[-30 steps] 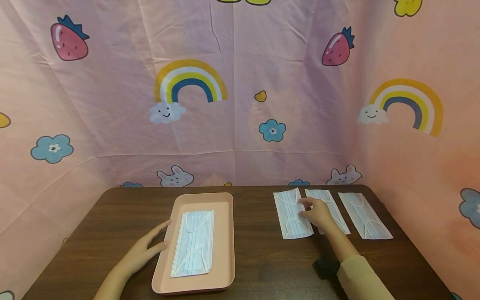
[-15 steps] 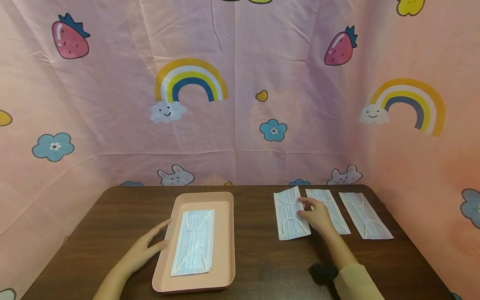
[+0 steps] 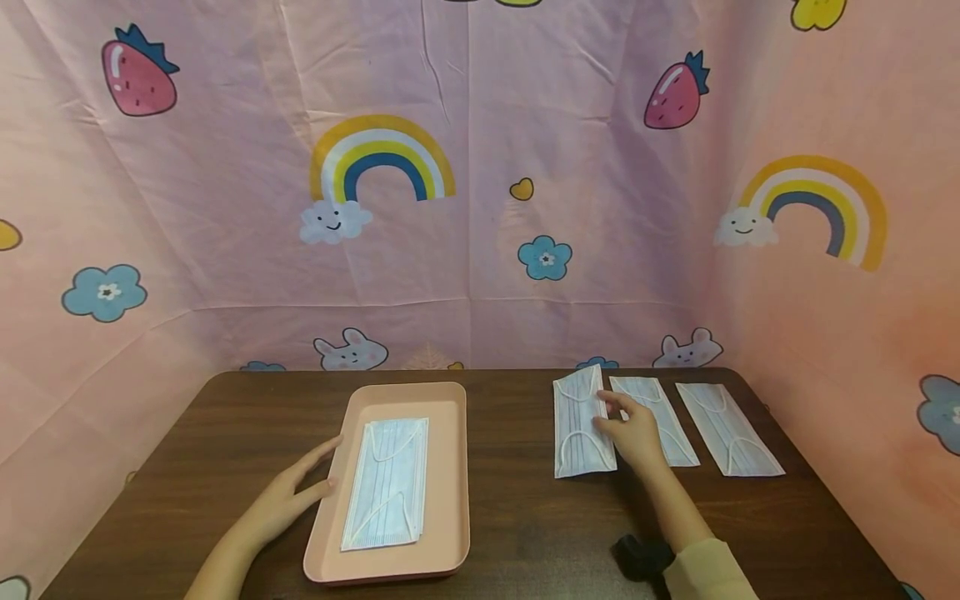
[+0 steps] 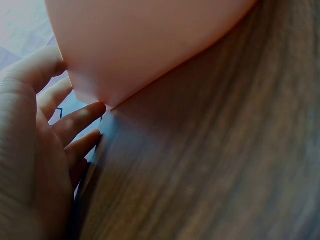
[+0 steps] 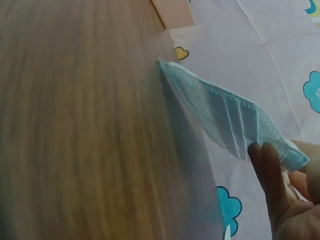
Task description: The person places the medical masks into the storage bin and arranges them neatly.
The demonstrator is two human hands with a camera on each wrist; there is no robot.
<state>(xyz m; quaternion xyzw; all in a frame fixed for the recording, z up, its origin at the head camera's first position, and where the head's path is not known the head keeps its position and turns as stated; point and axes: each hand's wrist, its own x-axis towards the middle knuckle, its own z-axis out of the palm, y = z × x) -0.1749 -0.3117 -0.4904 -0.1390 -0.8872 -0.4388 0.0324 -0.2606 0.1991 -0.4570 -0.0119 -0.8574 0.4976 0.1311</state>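
On the right of the head view my right hand (image 3: 634,433) pinches a pale blue-and-white pleated face mask (image 3: 579,433) by its right edge. The right wrist view has this face mask (image 5: 215,107) tilted, one end raised off the table between thumb and fingers. My left hand (image 3: 288,493) rests its spread fingers against the left side of a pink tray (image 3: 448,492). From the left wrist the fingertips (image 4: 95,109) touch the tray's wall (image 4: 135,45). Inside the tray lies a small stack of face masks (image 3: 386,483), ear loops on top.
Two more face masks lie flat to the right: one (image 3: 663,421) partly behind my right hand, another (image 3: 729,429) near the table's right edge. A black object (image 3: 641,557) is by my right wrist. Patterned cloth (image 3: 480,275) hangs around the dark wooden table (image 3: 517,533).
The face mask in my right hand has lifted at its right side and turned more upright, its lower end shifting left. My left hand and the tray stay put.
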